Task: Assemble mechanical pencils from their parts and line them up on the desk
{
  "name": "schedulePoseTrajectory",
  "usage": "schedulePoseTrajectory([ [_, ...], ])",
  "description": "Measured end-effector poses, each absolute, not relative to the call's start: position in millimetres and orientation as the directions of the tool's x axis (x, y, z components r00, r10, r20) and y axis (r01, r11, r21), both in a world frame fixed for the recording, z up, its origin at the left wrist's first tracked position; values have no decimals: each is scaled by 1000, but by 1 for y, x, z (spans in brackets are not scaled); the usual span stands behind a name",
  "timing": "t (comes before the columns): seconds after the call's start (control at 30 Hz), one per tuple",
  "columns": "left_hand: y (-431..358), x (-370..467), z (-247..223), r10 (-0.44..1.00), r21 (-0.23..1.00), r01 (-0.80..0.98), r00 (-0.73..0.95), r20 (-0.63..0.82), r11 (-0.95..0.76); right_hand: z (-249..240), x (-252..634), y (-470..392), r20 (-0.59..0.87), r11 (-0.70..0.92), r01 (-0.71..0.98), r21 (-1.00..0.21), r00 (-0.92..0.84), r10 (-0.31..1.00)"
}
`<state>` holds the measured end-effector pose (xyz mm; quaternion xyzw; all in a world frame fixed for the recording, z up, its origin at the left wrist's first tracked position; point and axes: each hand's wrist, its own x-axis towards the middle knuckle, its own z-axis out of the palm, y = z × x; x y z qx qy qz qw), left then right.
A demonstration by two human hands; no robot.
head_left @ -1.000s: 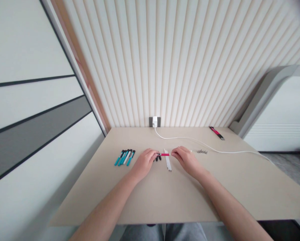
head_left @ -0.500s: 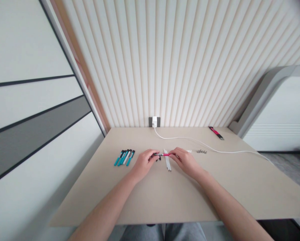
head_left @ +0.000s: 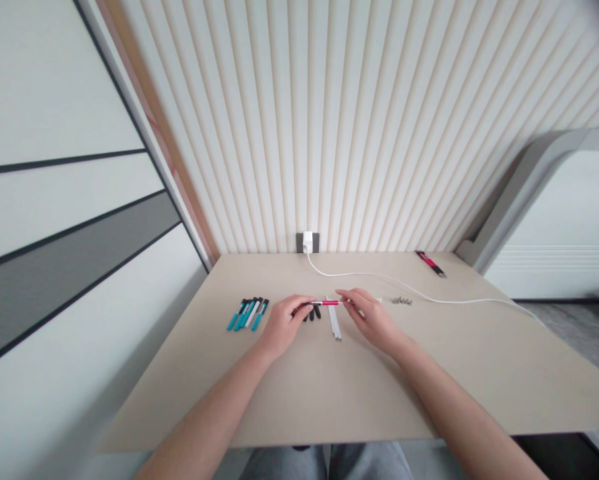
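A red pen (head_left: 331,303) with a black and silver section lies level between my hands, above the table. My left hand (head_left: 285,320) is closed round its dark end. At the pale tip end, my right hand (head_left: 365,313) pinches with its thumb; the forefinger is raised a little above the pen. Beneath the pen are several black pen parts (head_left: 312,313), partly hidden by the left hand. Thin white pen refills (head_left: 335,325) lie side by side between the hands. Just past the right hand are small white pieces (head_left: 378,300) and several metal pen tips (head_left: 402,301).
Teal and white cases with black caps (head_left: 249,314) lie in a row at left. Red-and-black pens (head_left: 431,264) rest at the back right. From a white plug (head_left: 307,242) at the wall, a white cable (head_left: 379,275) crosses the table (head_left: 339,400).
Both hands and the pen have risen slightly. My right fingers have slid outward to the pen's end and spread, showing more red barrel. More of the black parts below is visible.
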<state>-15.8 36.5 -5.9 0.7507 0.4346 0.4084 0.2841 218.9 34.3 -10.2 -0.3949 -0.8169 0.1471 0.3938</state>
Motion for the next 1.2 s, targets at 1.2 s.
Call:
schedulePoseTrajectory([
  [1.2,40,-18,-13,955,933,231,168,242,-277,-10,218,34,486,597,544,-590,-351,800],
])
